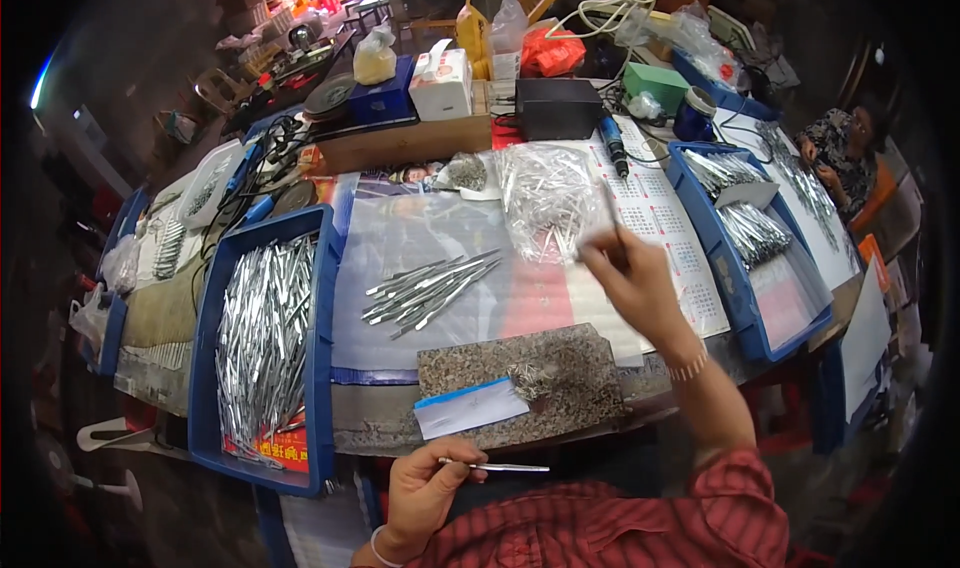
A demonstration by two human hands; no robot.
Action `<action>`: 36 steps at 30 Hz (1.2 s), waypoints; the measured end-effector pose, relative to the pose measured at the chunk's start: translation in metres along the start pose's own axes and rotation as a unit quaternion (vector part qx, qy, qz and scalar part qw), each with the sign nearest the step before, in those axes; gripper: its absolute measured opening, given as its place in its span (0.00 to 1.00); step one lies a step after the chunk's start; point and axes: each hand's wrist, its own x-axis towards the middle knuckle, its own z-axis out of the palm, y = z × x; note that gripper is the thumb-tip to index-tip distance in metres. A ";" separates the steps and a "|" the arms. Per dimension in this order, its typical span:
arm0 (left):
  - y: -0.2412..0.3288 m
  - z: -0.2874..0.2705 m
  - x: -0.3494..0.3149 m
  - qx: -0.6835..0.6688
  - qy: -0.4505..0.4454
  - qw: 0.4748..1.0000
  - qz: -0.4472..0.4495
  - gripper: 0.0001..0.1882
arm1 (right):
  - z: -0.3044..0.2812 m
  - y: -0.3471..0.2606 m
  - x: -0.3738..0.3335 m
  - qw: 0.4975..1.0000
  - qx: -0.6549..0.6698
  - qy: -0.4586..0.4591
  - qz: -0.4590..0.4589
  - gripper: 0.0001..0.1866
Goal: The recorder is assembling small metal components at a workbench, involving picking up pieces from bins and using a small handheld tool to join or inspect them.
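My left hand, near the front edge of the table, pinches a slim silver metal piece that points to the right. My right hand is over the right part of the table, beside a clear plastic bag of silver pieces; motion blurs its fingers. A thin dark shape stands above it, and I cannot make out whether it is held. Between my hands and the bag lies a speckled stone slab with a small heap of tiny metal parts and a white card with a blue edge. Loose silver pieces lie fanned out beyond.
A blue tray full of silver pieces stands at left, another blue tray at right. A power screwdriver, a black box and a wooden box line the back. A person sits at far right.
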 end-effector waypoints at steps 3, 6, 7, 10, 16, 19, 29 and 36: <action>0.004 0.004 -0.010 0.061 0.051 0.997 -0.001 0.11 | 0.028 0.062 0.055 0.995 -0.056 -0.043 -0.073 0.07; 0.012 0.001 -0.015 0.100 0.068 0.992 -0.035 0.06 | 0.058 0.098 0.060 0.979 -0.138 -0.147 -0.017 0.09; 0.011 -0.006 -0.017 0.108 0.054 0.993 -0.018 0.07 | 0.067 0.101 0.054 0.972 -0.167 -0.164 -0.015 0.08; 0.014 -0.013 -0.020 0.113 0.066 0.991 -0.023 0.07 | 0.079 0.104 0.039 0.953 -0.213 -0.213 -0.012 0.08; 0.014 -0.008 -0.006 0.151 0.031 0.987 -0.045 0.06 | 0.066 0.108 0.036 0.920 -0.331 -0.194 -0.074 0.06; 0.015 -0.003 -0.007 0.182 0.041 0.982 -0.025 0.06 | 0.080 0.110 0.039 0.870 -0.416 -0.214 -0.154 0.06; 0.005 -0.005 -0.019 0.142 0.037 0.989 0.031 0.06 | 0.071 0.121 0.051 0.928 -0.314 -0.074 -0.188 0.06; 0.006 0.010 -0.011 0.197 0.029 0.980 -0.003 0.07 | -0.009 0.066 0.026 0.998 0.027 0.062 -0.010 0.07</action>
